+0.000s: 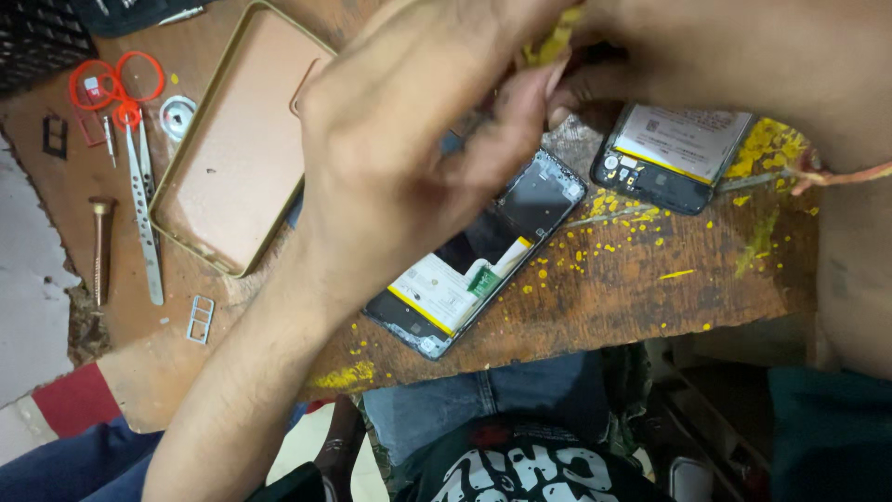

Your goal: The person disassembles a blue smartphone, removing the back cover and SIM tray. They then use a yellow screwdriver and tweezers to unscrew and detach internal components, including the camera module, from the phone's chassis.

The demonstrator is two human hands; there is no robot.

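The left hand hovered over the middle of the wooden desk, fingers curled and pinching toward the right hand, which came in from two o'clock. Between their fingertips, at twelve o'clock, showed a scrap of yellow material; both hands seemed closed on it, though the blur made the exact grip hard to tell.

Under the left hand lay an opened phone with its back off, slanting from seven o'clock up toward one o'clock, its dark inner frame and white-and-yellow battery exposed. A second opened phone, also showing its battery, rested at two o'clock, just beside the right hand's wrist and well apart from the first.

At ten o'clock lay a pink-gold back cover, inner side up, its edge partly hidden by the left hand. Farther toward nine o'clock were metal tweezers, a screwdriver with a copper-coloured handle, red ring-shaped tools and a small card tray. Yellow flecks dotted the desk around three o'clock.
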